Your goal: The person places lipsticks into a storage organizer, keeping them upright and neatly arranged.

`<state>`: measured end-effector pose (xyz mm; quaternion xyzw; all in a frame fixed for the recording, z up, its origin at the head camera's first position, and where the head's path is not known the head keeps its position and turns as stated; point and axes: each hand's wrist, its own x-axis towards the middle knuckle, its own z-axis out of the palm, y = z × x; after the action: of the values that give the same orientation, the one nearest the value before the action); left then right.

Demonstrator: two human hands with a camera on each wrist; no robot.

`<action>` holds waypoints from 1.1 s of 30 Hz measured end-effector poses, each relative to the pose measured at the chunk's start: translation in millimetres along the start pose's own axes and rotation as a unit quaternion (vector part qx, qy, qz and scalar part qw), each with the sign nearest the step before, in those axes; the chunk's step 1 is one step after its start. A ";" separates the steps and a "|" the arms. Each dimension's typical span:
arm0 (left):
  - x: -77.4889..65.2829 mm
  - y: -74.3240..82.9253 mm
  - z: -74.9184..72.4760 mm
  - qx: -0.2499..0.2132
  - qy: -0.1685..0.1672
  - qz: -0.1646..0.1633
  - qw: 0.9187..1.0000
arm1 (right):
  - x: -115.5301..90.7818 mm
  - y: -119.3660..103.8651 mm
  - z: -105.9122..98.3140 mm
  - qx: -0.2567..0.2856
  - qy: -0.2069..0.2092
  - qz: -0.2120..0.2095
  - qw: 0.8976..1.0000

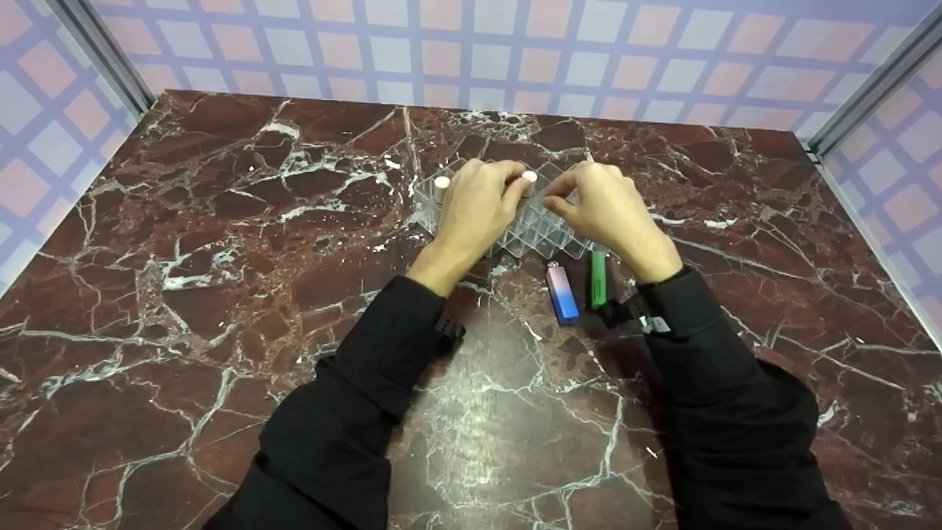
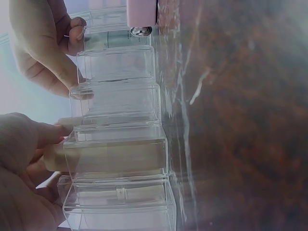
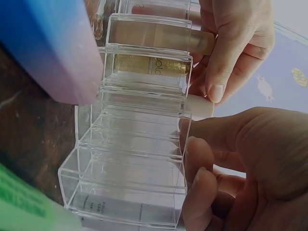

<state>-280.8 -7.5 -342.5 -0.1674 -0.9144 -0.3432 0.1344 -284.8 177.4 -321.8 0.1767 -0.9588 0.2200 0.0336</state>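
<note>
A clear compartment organizer (image 1: pixel 548 234) stands on the marbled tabletop, holding several cosmetic tubes. My left hand (image 1: pixel 477 202) reaches over its left half, pinching the pale cap of a white-capped tube (image 1: pixel 529 184) that sits in one compartment. Close beside it in the right wrist view are a gold glitter tube (image 3: pixel 151 65) and a beige tube (image 3: pixel 144 36). To the right, my right hand (image 1: pixel 607 202) has loosely bent fingers at the organizer's rim, with a gap between thumb and index finger. A greyish printed tube (image 3: pixel 115 207) lies within a compartment near those fingers.
In front of the organizer lie a pink-and-blue tube (image 1: pixel 563 293) and a green tube (image 1: pixel 597 280), the latter near the right sleeve. Another white cap (image 1: pixel 441 182) shows at the organizer's left end. Checked panels (image 1: pixel 471 59) border the table's back and sides.
</note>
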 end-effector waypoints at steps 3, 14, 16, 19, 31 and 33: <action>-0.3 0.8 -1.2 0.006 0.004 0.001 1.000 | -0.9 -0.1 -0.6 0.006 -0.001 -0.004 1.000; -0.1 13.6 -17.2 -0.012 0.035 0.041 0.998 | -20.8 -0.7 -16.4 0.021 -0.006 -0.012 1.000; -0.6 16.0 -20.0 -0.023 0.038 0.046 0.998 | -26.6 0.4 -20.4 0.020 -0.007 -0.015 1.000; -2.2 19.4 -23.4 -0.028 0.032 0.047 0.998 | -35.5 3.4 -24.7 0.011 -0.014 -0.025 1.000; -12.5 35.8 -31.0 0.025 -0.117 0.017 0.993 | -62.3 6.2 -21.1 -0.039 -0.100 -0.064 0.992; -14.1 38.4 -30.6 0.054 -0.162 0.007 0.985 | -66.4 6.8 -20.0 -0.044 -0.127 -0.065 0.989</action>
<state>-248.7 -3.9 -302.9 -0.2201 -0.9401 -0.2605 -0.0045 -225.3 213.3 -316.0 0.2633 -0.9505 0.1510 -0.0660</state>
